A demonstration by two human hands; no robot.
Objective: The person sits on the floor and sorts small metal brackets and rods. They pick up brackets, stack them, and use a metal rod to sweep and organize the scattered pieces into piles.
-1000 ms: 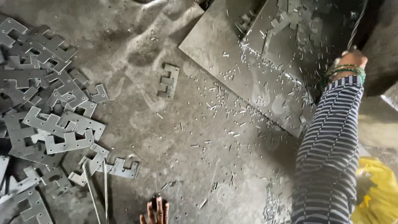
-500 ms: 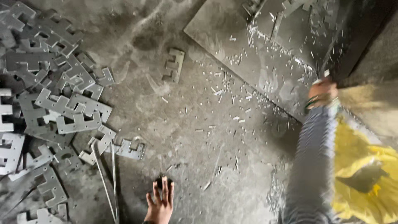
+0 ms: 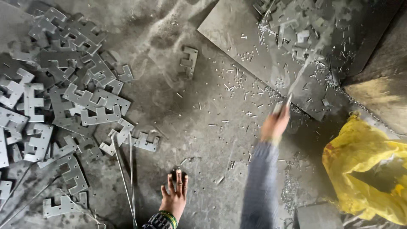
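My left hand rests flat on the dusty grey floor with fingers spread, fingertips at a small dark spot; bangles circle its wrist. My right hand, blurred by motion and in a striped sleeve, is closed around a thin metal rod that points up toward a large flat metal sheet. Small metal scraps lie scattered over the sheet and the floor around it. A single comb-shaped metal cutout lies apart near the sheet's left edge.
A heap of grey comb-shaped metal cutouts covers the left side. Two thin rods lie on the floor left of my left hand. A yellow plastic bag sits at the right, a grey block below it.
My right hand has swung down and left from the sheet's far edge, carrying the rod. My left hand has come further into view, flat on the floor.
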